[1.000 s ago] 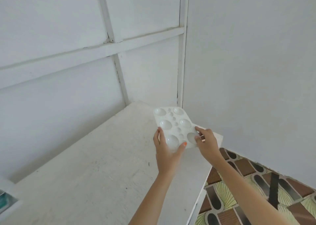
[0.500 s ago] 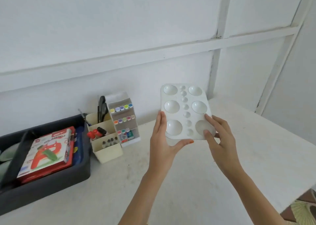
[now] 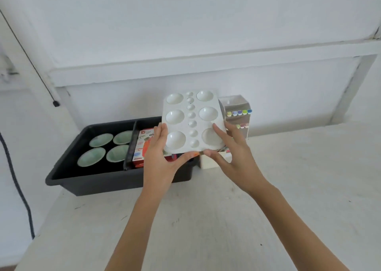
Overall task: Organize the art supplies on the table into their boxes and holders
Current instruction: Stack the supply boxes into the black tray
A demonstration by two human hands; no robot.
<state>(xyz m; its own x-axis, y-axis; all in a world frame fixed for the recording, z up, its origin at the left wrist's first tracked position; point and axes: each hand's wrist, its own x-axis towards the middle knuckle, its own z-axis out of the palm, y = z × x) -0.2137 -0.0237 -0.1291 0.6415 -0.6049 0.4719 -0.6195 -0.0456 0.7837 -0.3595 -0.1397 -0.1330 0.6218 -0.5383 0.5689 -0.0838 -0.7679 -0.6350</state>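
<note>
Since half a second ago the paint palette (image 3: 192, 122) has been carried leftward: it was over bare table to the right of the marker holder (image 3: 237, 109), and it now hangs in front of that holder and the right end of the black tray (image 3: 103, 180). Both hands are still on it. The left hand (image 3: 160, 157) grips the left edge, fingers laid up the side and thumb hooked under the bottom rim (an orange nail shows there). The right hand (image 3: 233, 157) pinches the lower right corner, fingers spread over the face by the last big well and thumb meeting the bottom edge just beside the left thumb.

The palette is white, held tilted up with its wells facing the camera, clear of the table (image 3: 206, 219); it bears no print that I can see.

Behind it, the tray's left compartment holds four green bowls (image 3: 101, 139). The right compartment holds a red box (image 3: 142, 149) with a white front panel; a few dark letters show beside the left fingers, but they are cut off and too blurred to read. The marker holder shows a row of coloured caps, unlabelled as far as I can tell. A cream box (image 3: 212, 161) peeks out below the palette. A dark cord (image 3: 18, 188) hangs at the far left.
</note>
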